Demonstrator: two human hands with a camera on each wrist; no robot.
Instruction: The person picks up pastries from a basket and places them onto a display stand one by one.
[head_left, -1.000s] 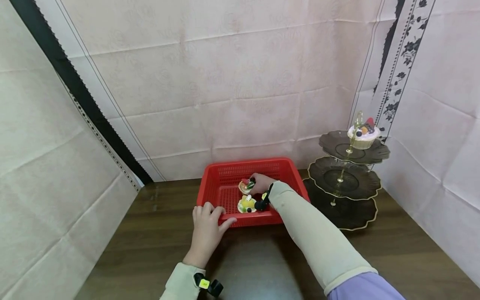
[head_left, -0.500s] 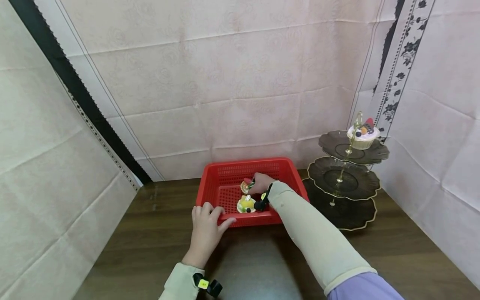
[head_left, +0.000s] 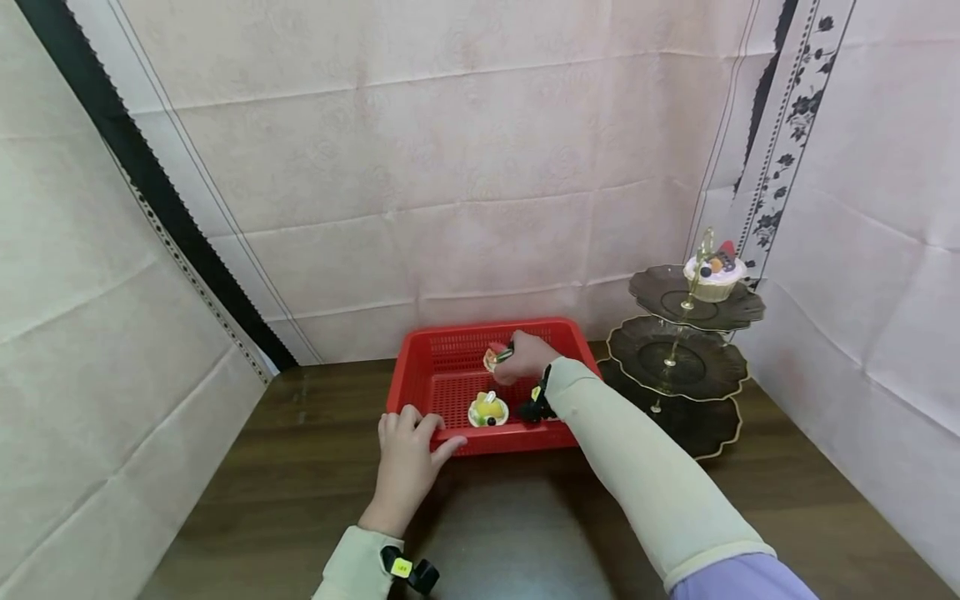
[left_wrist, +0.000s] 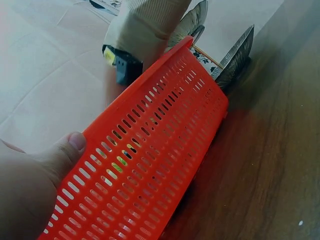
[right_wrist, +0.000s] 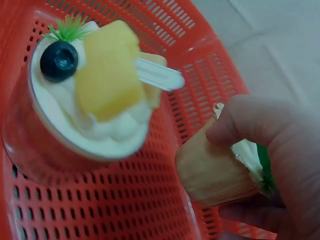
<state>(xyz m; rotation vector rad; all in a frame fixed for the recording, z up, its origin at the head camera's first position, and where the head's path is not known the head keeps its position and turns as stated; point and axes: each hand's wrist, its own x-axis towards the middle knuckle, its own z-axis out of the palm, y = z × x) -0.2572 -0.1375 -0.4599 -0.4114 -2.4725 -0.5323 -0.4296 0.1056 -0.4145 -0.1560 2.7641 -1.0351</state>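
Observation:
My right hand [head_left: 527, 360] grips a small cupcake [right_wrist: 215, 167] with a tan base, white cream, a green leaf and a red topping, seen in the head view over the red basket. In the right wrist view the cupcake is tilted on its side between thumb and fingers. A second cake, a cream dessert cup [right_wrist: 90, 95] topped with yellow fruit chunks, a blueberry and a white tag, stands inside the basket [head_left: 442, 446]. My left hand [head_left: 405, 458] holds the basket's near left rim, its thumb [left_wrist: 75, 142] lying along the edge.
A three-tier dark cake stand [head_left: 675, 354] with gold scalloped rims stands right of the basket. On its top tier sits a fruit cupcake [head_left: 714, 275]. Pale cloth walls [head_left: 480, 167] enclose the wooden table [head_left: 300, 483] at the back and sides.
My right hand has risen and drawn slightly away from the dessert cup, carrying the cupcake with it. The left hand keeps its hold on the rim; the head view has shifted a little.

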